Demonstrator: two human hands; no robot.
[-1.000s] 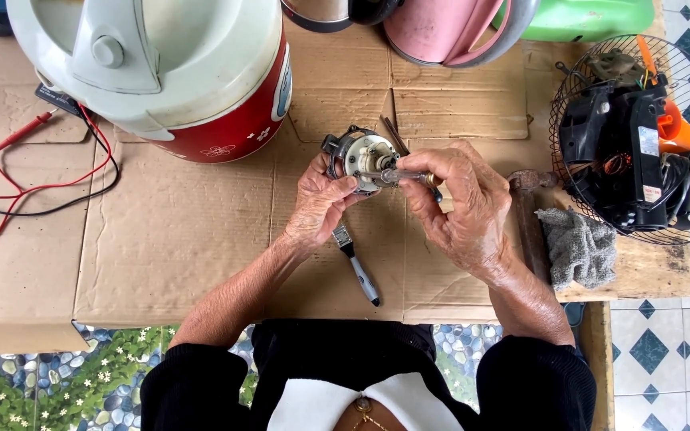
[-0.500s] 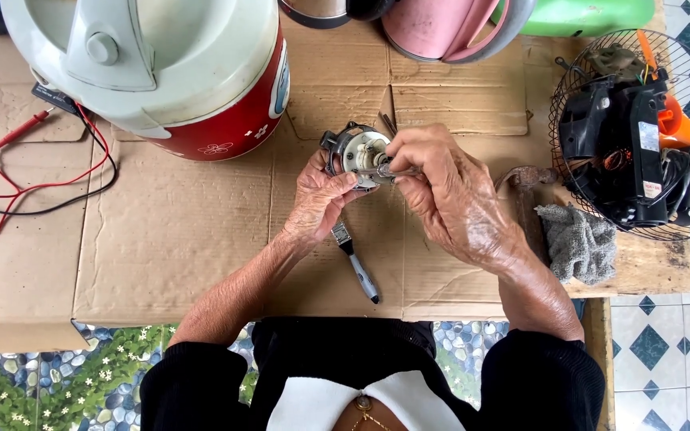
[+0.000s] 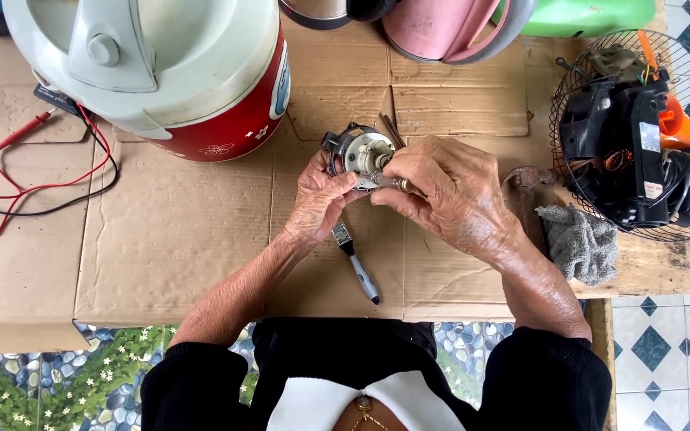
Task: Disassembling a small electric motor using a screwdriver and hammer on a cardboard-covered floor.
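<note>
A sheet of flattened cardboard [image 3: 185,239] covers the bench [image 3: 648,275]. Taking the red-and-white rice cooker [image 3: 161,72] as landmark: red and black probe leads [image 3: 49,187] lie to its left, a small brush [image 3: 357,263] lower right. Farther right lie a grey rag [image 3: 580,243] and a wire fan guard [image 3: 640,136].

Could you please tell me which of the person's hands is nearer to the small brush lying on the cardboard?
Left. The left hand holds the motor just above the small brush; the right hand is farther off, up and to its right.
</note>
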